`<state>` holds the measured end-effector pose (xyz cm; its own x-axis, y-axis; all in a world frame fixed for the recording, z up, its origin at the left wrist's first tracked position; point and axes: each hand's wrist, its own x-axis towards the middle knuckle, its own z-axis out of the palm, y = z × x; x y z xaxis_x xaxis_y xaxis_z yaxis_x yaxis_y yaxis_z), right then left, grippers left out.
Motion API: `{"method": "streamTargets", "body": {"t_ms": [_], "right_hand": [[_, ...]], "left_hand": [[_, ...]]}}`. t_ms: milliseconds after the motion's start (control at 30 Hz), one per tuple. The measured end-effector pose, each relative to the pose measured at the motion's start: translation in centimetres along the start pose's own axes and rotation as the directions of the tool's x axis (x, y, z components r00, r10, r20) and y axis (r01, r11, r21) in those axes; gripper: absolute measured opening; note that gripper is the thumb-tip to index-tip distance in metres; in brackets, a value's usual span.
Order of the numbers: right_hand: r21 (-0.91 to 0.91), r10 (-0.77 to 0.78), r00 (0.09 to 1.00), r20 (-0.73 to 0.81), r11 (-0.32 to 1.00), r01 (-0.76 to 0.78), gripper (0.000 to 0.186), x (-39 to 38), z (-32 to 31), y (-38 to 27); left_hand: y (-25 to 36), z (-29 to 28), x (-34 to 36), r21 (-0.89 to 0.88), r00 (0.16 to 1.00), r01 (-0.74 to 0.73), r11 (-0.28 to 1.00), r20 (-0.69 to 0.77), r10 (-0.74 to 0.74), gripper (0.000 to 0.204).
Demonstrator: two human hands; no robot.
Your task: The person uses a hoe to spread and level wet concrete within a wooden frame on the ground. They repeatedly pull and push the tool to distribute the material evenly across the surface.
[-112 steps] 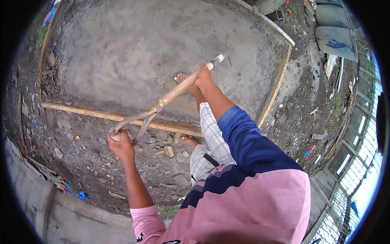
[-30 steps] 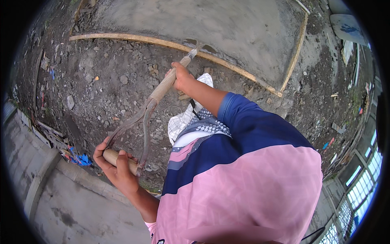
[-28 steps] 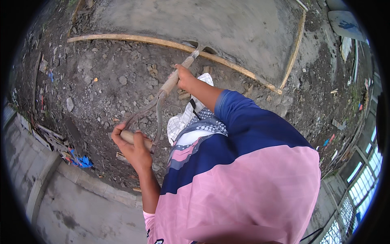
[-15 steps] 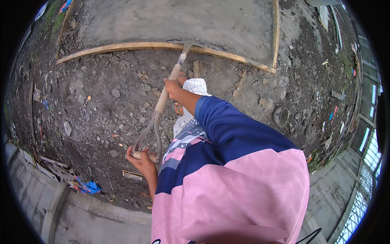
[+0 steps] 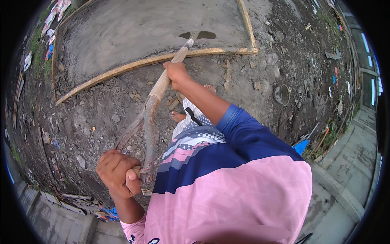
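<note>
I hold a long shovel (image 5: pixel 160 87) with a wooden shaft and a forked D-shaped handle. My left hand (image 5: pixel 118 171) is closed around the grip at the handle's near end, lower left. Farther up, my right hand (image 5: pixel 177 74) wraps round the shaft. The shovel crosses over a wooden form board (image 5: pixel 138 64). Its far end is at the smooth grey wet concrete (image 5: pixel 118 36) inside the form. Dark rounded shoulders of the blade (image 5: pixel 206 35) show on both sides of the socket; I cannot tell how deep the rest sits.
Rubble and loose stones cover the dirt this side of the form. My sandalled feet stand near the board, beside wood scraps (image 5: pixel 228 73). A round container (image 5: pixel 281 94) lies on the ground at right. Blue plastic (image 5: pixel 300 147) lies by a concrete ledge (image 5: pixel 337 189).
The shovel's far end has moved from the form board into the concrete area. My left hand has risen closer to me, its fingers now tighter round the grip. The view has shifted too.
</note>
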<state>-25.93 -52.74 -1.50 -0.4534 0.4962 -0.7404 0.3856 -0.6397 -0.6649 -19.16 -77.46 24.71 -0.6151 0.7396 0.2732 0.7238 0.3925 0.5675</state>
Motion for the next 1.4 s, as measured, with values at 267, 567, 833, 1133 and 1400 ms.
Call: {"method": "streamTargets", "body": {"t_ms": [267,567,833,1133,1400], "right_hand": [[0.151,0.335,0.942,0.004,0.931,-0.332,0.040,10.1,-11.3,-3.4],[0.148,0.294,0.946,0.138,0.938,-0.313,0.046,11.9,-14.1,-5.1],[0.250,0.238,0.846,0.477,0.886,-0.390,0.036,-0.8,-14.1,-16.7],[0.019,0.299,0.944,0.138,0.952,-0.305,0.041,14.4,-18.0,-6.5],[0.036,0.374,0.884,0.282,0.916,-0.400,0.047,16.0,-21.1,-2.8]], "left_hand": [[4.1,14.6,10.6,0.115,0.984,0.045,0.992,0.168,-0.064,0.026],[12.3,18.5,15.5,0.099,0.984,0.177,0.979,-0.045,-0.174,0.034],[22.1,6.0,19.4,0.305,0.992,0.107,0.946,-0.100,-0.080,0.053],[13.8,23.9,18.5,0.164,0.871,0.268,0.949,0.379,-0.312,0.027],[13.0,26.4,10.8,0.058,0.928,0.254,0.965,0.266,-0.260,0.050]]}}
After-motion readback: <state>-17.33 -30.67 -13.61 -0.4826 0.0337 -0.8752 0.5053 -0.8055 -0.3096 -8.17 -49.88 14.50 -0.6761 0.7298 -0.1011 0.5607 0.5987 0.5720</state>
